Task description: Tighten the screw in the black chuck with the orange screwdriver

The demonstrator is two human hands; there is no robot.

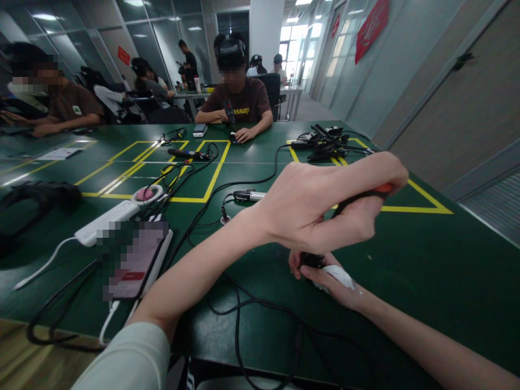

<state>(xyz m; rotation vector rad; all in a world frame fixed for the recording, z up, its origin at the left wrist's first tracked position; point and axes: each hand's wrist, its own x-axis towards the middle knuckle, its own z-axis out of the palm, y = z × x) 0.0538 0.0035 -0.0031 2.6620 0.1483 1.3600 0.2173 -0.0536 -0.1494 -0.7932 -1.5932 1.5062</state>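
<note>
My left hand (325,208) reaches across from the left and is closed around a dark tool with an orange handle end (384,189), held above the green table. Its black cable (260,303) trails back over the table toward me. Below it, my right hand (325,276) rests on the table and pinches a small black part (312,260) together with a scrap of white tissue (339,276). The tool's lower end points down at that part; its tip is hidden behind my left hand.
A phone (134,260) and a white power strip (108,219) lie at left. A metal-tipped probe (248,195) and a small stand (224,218) sit behind my arm. Cables and adapters (325,143) pile at the far right. Other people sit across the green table (426,260).
</note>
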